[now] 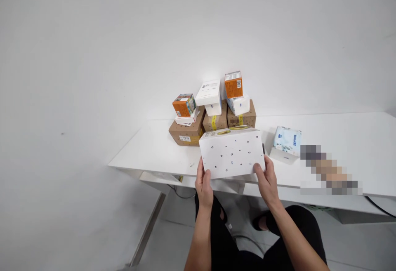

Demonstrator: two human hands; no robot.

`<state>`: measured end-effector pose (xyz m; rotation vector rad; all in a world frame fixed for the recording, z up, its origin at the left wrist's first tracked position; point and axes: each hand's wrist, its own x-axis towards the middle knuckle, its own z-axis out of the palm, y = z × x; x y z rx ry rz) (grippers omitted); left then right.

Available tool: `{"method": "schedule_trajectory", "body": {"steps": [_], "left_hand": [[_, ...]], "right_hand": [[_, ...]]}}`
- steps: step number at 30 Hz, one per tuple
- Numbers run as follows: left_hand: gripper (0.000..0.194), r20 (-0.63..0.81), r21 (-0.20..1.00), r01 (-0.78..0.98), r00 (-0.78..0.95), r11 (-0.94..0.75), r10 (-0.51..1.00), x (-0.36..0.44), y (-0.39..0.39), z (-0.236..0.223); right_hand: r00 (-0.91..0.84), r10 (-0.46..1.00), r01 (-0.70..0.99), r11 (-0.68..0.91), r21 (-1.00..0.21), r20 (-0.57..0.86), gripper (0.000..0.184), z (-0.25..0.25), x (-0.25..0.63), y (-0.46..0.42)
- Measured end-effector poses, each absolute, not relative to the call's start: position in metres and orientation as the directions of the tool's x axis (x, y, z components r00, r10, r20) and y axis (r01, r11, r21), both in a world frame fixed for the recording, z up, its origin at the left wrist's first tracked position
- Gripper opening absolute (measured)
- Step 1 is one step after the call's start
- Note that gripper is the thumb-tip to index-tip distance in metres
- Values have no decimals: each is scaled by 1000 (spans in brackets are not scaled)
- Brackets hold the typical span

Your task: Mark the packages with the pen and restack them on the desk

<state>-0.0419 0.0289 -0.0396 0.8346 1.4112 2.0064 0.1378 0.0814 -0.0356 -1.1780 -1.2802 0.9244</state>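
Note:
A white box with small dark ovals and dots [232,155] is held up between my two hands over the table's front edge. My left hand [204,183] grips its left end, thumb on the face toward me. At the right end my right hand [266,180] is closed on it the same way. Green-yellow pictures show on the box's top side. Behind it stand brown cardboard boxes: a left one [185,133], a middle one [215,121] and a right one [241,118]. The held box covers part of the view of them.
Orange boxes [182,107] [234,87], a flat white box [209,93] and white packs [241,104] are stacked on the brown boxes. A blue-white tissue pack [286,143] lies on the white table [340,135] at right, beside a pixelated patch. A wall rises behind.

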Motion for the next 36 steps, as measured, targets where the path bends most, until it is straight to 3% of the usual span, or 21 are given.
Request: {"method": "schedule_trajectory", "body": {"steps": [6,14,17,23,28,31,36], "left_hand": [[54,179,949,-71,-680,-307,711,-41,27,-37],[36,158,940,-27,-847,-339,507,-63,21,-34],[45,185,936,-14,-831,-352,525,-66,20,-25],[52,58,992,-36,-731,-123,679,-63,17,-8],[55,167,942,-97,-694,-322,700,-66,9,-5],[55,236,906,-69,-736,-417,634,-67,8,-8],[45,201,928,-32,-797,-370,570,-64,14,-17]], "right_hand": [[124,973,76,185,-980,193,49,-40,137,79],[95,987,30,128,-991,130,37,-54,147,59],[97,987,30,125,-992,127,40,-49,148,57],[89,984,84,144,-986,151,42,-28,141,66],[110,969,1,221,-975,219,34,-16,140,63],[123,959,-72,264,-962,254,33,-20,143,63],[139,979,-44,159,-986,152,33,-39,142,65]]}}
